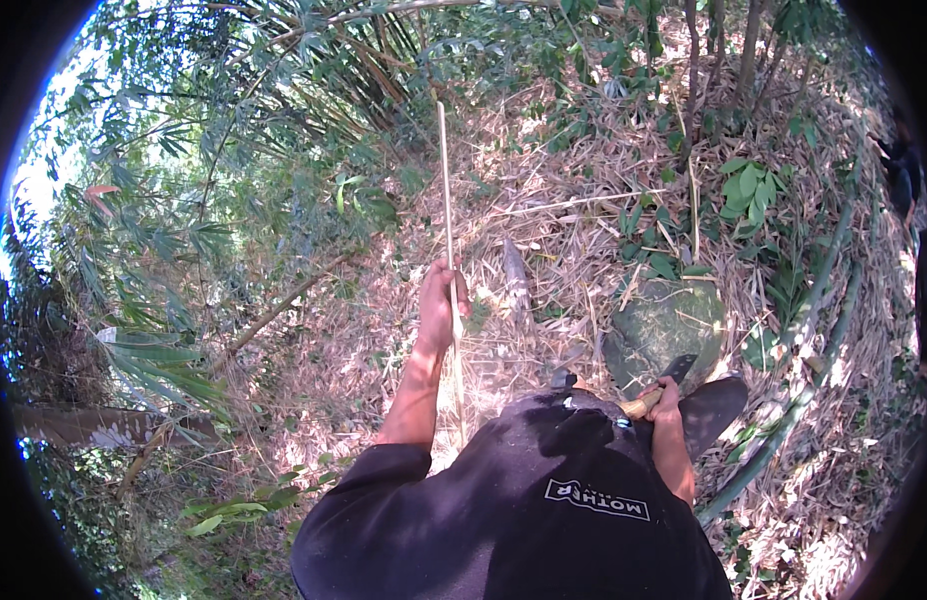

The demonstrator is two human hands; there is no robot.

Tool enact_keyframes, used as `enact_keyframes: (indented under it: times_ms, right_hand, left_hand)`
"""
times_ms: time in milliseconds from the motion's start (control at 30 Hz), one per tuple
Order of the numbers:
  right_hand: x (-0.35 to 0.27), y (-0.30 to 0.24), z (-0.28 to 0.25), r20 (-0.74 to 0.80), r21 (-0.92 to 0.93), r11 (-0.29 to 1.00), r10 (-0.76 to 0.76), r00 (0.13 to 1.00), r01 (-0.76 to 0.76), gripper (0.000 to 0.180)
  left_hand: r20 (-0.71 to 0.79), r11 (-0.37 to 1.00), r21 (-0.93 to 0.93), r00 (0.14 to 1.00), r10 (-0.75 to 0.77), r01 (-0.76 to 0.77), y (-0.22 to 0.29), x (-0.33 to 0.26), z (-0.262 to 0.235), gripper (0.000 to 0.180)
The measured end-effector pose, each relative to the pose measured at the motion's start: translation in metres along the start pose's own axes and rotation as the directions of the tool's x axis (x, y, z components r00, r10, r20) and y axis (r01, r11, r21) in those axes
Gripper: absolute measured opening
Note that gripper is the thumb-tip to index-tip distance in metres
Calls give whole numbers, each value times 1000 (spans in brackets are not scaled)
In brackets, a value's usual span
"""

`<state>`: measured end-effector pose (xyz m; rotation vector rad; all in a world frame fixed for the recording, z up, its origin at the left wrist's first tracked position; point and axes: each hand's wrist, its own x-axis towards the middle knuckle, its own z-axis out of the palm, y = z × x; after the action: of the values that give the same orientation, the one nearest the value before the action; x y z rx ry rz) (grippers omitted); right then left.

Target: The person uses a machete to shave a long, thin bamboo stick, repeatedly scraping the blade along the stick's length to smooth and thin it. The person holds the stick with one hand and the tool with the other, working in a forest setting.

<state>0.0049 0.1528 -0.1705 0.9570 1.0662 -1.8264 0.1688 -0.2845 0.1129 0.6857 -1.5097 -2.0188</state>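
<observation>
The ground (pixel 584 235) is the biggest thing, all covered with dry, brown leaves. Green bamboo (pixel 369 85) grows thick along its top edge. Next comes the person's dark shirt (pixel 454 520), near the bottom edge. Some long green stems (pixel 834 300) lie by the ground's right edge.

A long, thin, pale strip (pixel 446 190) is left of the middle. One end points at the bamboo on the top edge, and the other goes down between the left arm and the shirt. A flat, gray-green rock (pixel 656 335) sits on the ground, toward the bottom right corner. A gray bit of wood (pixel 515 270) lies between the strip and the rock.

The left hand (pixel 442 302) has its fingers curled around the strip. The right hand (pixel 667 397) is wrapped around a wooden handle (pixel 639 404), just beside the rock's bottom edge. Its dark blade (pixel 682 368) looks like a knife's, but it's shady there.
</observation>
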Motion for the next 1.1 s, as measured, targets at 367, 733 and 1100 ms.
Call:
enact_keyframes:
  times_ms: [367, 733, 1100]
  right_hand:
    - [-11, -2, -4, 20, 128, 990, 57, 998, -60, 28]
    - [-10, 4, 2, -1, 152, 986, 64, 998, -63, 25]
    - [-5, 5, -12, -120, 216, 976, 40, 992, -13, 23]
  left_hand:
    - [242, 923, -269, 947, -212, 275, 10, -3, -1, 43]
    - [357, 651, -74, 630, -690, 755, -77, -28, 1, 36]
    - [414, 528, -109, 521, -746, 842, -64, -43, 72, 45]
